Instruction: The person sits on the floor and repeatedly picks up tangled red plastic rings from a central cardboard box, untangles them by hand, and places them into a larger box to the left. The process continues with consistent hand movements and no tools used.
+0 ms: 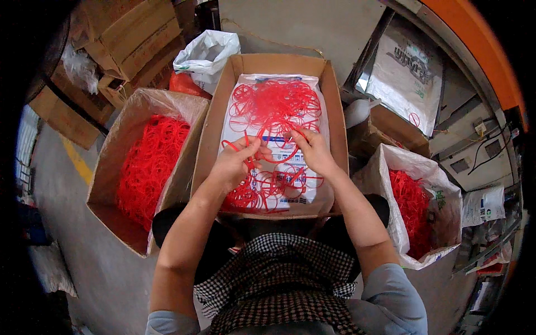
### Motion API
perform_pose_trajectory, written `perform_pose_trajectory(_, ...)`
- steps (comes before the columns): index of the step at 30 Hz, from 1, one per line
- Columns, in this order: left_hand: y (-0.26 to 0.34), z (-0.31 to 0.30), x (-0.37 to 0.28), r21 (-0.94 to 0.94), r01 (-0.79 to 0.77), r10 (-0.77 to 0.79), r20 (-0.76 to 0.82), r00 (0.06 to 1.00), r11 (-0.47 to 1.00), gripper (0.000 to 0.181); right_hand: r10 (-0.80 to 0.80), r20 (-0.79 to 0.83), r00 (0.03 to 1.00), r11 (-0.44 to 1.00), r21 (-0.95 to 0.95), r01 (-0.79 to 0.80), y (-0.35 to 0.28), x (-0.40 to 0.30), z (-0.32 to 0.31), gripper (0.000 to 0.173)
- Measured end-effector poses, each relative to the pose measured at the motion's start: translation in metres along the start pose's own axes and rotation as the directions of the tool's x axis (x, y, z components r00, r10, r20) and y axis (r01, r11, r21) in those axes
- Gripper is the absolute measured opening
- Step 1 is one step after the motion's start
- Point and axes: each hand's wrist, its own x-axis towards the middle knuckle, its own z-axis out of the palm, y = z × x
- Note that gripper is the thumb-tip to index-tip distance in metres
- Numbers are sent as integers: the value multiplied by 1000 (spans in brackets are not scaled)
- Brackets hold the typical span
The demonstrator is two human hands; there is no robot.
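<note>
My left hand point(236, 161) is closed around several thin red strips, which look like plastic rings; their loops stick out past its fingers. Between the thumb and fingers of my right hand point(315, 150) is a curved red strip point(289, 158), bowing down toward the left hand. Both hands are over an open cardboard box point(341, 146) lined with a printed white sack point(320, 199). A tangled heap of red rings point(276, 100) lies at the box's far end. A smaller scatter of red rings and pieces point(247, 197) lies at the near left. Fingers hide part of the held strips.
On the left, a plastic-lined carton point(104, 201) holds a mass of red rings point(155, 167). To the right, a white woven sack point(446, 222) contains red scraps point(408, 209). Another white bag point(209, 50) stands behind the box, near stacked cartons point(134, 37).
</note>
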Motion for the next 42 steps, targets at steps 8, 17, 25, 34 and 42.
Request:
perform_pose_trajectory(8,0,-1,1,-3,6,-6,-16,1000,1000,26,65,8,998,993,103,-66,5,6,-6,29)
perform_pose_trajectory(17,-4,4,3,-95,49,-48,9,999,994,28,-46,31,998,996,72,44,2,1,9,25)
perform_pose_trajectory(25,-5,-4,6,-93,-98,94,-50,994,991,19,-31,-106,994,998,54,37,11,3,3,26)
perform_pose_trajectory(34,-5,-13,11,-216,-243,266,82,961,946,21,177,143,974,910,353,-217,-1,2,-5,29)
perform_pose_trajectory(42,0,-3,4,-348,-187,227,78,971,919,29,199,359,912,799,480,-363,-1,-2,3,31)
